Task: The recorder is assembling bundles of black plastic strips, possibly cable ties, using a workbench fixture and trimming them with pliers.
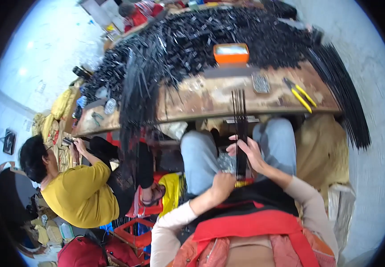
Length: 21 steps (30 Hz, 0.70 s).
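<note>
A bundle of long, thin black strips (241, 122) stands lengthwise over my lap, its far ends fanned out over the table edge. My right hand (254, 155) holds the bundle about its middle, with the thumb and fingers around it. At the near end, small yellow tips (242, 183) show. My left hand (223, 184) is closed in a fist right beside these tips; what its fingers grip is hidden. A clear plastic bag (226, 163) lies between my knees, behind the bundle.
On the wooden table (192, 100) are yellow-handled pliers (300, 94), a small tray of metal bits (260, 83), an orange box (231, 53) and heaped black pieces (192, 40). Black strips (341, 93) overhang the right end. A person in yellow (81, 191) sits at left.
</note>
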### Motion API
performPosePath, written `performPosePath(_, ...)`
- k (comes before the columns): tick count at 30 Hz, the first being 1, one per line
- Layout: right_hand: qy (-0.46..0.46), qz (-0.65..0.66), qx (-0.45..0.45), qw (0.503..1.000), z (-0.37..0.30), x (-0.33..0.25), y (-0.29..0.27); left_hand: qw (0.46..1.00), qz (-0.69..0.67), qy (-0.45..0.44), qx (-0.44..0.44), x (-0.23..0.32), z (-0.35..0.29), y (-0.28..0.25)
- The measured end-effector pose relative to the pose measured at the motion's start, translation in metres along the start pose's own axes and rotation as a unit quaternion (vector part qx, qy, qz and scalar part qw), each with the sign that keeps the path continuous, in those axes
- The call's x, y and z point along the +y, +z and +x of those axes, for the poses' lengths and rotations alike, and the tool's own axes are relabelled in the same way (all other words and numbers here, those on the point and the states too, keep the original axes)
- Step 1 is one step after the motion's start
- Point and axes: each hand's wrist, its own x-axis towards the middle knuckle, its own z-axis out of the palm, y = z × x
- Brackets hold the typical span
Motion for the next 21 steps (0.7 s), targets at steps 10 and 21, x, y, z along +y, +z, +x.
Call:
performPosePath(10, -0.066, 0.032, 0.108, 0.991, 0.033, 0.010, 0.009, 0.908, -0.165, 0.068, 0.379, -0.122, 0.087, -0.203)
performPosePath(21, 0.029, -0.008, 0.087, 0.996, 0.039, 0.004, -0.007, 0.891, 0.188, 0.010, 0.413, -0.264, 0.334, -0.251)
